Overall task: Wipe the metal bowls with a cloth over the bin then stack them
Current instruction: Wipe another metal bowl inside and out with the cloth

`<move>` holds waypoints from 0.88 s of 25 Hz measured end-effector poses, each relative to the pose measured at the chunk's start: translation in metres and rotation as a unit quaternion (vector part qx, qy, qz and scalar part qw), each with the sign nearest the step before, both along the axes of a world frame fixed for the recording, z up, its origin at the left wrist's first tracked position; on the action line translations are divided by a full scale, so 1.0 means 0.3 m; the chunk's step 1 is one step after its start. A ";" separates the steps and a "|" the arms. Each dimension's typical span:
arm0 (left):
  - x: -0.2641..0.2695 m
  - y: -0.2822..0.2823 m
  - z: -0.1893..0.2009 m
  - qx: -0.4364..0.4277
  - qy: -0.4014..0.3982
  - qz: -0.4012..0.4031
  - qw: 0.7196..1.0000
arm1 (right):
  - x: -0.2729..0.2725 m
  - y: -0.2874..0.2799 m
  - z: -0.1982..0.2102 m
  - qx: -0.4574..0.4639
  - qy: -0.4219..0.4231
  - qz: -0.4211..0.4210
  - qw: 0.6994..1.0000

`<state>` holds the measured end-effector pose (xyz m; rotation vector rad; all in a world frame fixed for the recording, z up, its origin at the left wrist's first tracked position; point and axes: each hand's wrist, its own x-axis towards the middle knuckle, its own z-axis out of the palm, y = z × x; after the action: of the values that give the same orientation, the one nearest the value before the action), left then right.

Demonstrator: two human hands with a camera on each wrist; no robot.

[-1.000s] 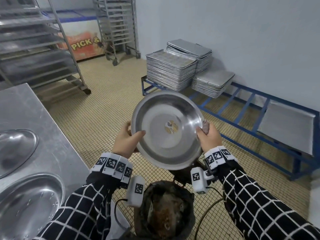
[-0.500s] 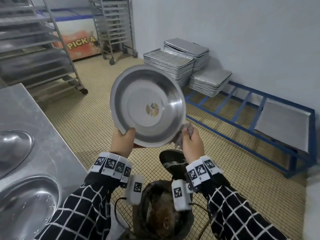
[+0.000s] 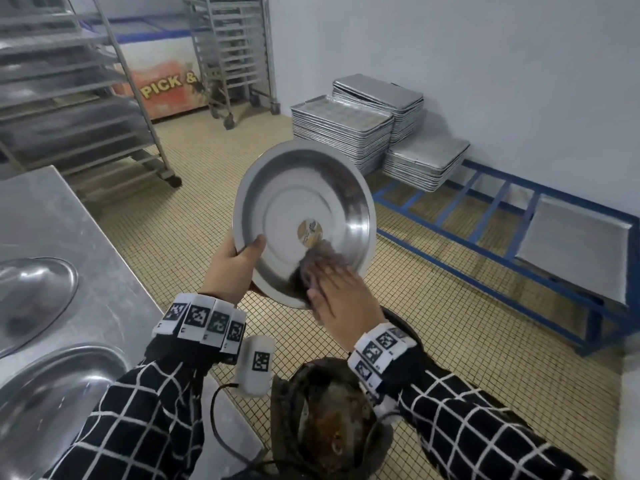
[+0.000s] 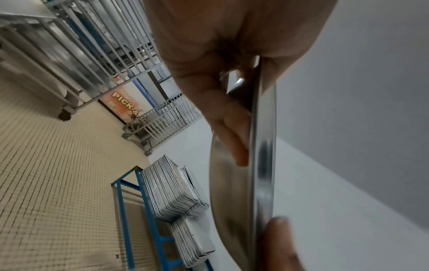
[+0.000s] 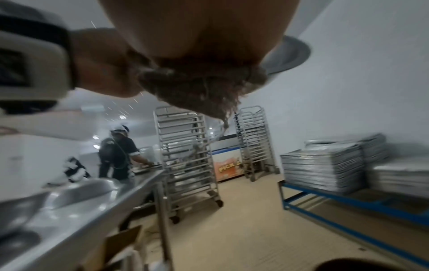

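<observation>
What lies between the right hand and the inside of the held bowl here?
Only the cloth: the right hand presses it flat against the lower inner wall of the bowl, just below the round sticker. The left hand grips the rim directly, with nothing between.

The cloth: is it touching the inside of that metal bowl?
Touching. The head view shows the right hand pressing the cloth flat against the bowl's inner surface.

Light: soft, even, indoor, faint shadows.
Glare: sheen on bowl.
Blur: right wrist view smeared.
Edges: wide-angle bending.
</observation>
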<state>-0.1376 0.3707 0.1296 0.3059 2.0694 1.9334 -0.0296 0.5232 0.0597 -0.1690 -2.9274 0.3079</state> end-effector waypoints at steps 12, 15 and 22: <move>0.052 0.038 0.003 -0.012 -0.004 -0.020 1.000 | 0.035 0.088 -0.018 -0.020 -0.112 -0.177 0.978; 0.080 0.041 -0.030 -0.032 -0.049 -0.051 0.997 | 0.043 0.179 0.000 -0.066 0.037 -0.245 0.967; 0.050 -0.006 -0.042 -0.077 -0.086 -0.074 0.991 | 0.066 0.311 0.119 -0.401 0.076 -0.259 0.876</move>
<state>-0.1226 0.3688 0.1169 0.2414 2.0075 1.6439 -0.0097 0.6165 0.0954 -0.9588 -2.2854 1.3292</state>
